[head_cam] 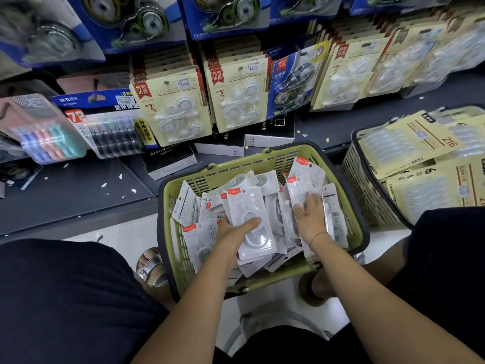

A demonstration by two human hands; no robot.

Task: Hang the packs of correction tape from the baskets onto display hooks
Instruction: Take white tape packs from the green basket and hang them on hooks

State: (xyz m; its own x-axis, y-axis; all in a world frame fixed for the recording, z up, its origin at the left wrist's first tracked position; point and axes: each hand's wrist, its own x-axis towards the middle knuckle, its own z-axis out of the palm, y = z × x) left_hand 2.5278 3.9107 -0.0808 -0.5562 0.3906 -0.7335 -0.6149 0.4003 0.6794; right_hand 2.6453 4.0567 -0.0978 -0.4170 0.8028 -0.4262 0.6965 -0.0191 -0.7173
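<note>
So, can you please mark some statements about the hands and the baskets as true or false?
1. The left hand holds a white pack over the green basket. True.
2. The right hand is hanging a pack on a display hook. False: its fingers rest on the packs inside the green basket.
3. The green basket is empty. False: it is full of white packs.
4. A second basket on the right holds beige packs. True.
</note>
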